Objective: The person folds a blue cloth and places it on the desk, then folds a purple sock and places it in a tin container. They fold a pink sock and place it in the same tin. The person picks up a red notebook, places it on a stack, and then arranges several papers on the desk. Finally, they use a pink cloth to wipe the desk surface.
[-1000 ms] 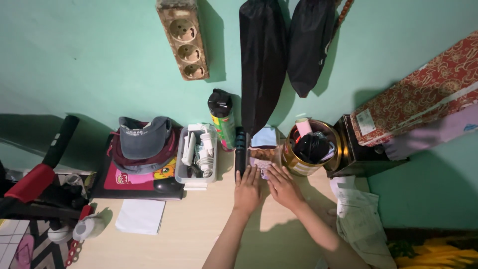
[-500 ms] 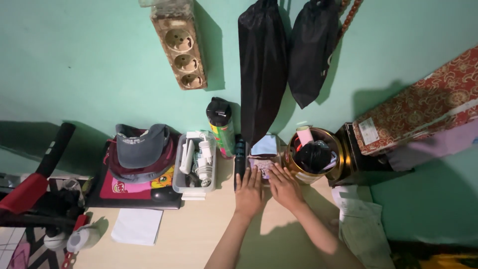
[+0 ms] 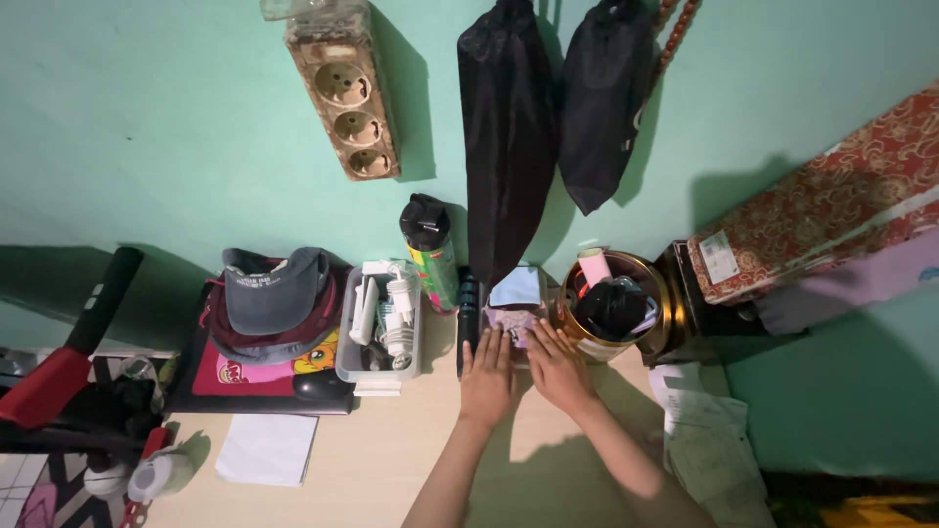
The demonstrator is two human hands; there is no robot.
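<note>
My left hand (image 3: pixel 488 376) and my right hand (image 3: pixel 558 369) lie flat side by side on the pale wooden desk (image 3: pixel 391 460), fingers together and pointing at the wall. Their fingertips press on a small pale purple patterned piece (image 3: pixel 513 324) lying in front of a little box with a light blue cloth (image 3: pixel 517 287) in it. A black slim object (image 3: pixel 469 308) stands just left of my left fingertips. A round gold tin (image 3: pixel 618 305) full of dark items sits right of my right hand.
A clear bin of white tubes (image 3: pixel 383 315), a green spray can (image 3: pixel 430 250), caps on a colourful book (image 3: pixel 275 303), a white sheet (image 3: pixel 266 449) and loose papers (image 3: pixel 702 430) crowd the desk. Two black bags (image 3: pixel 509 127) and a socket strip (image 3: pixel 346 88) hang on the green wall.
The view has shifted slightly down and left; both hands stay pressed flat on the purple piece in almost the same place.
</note>
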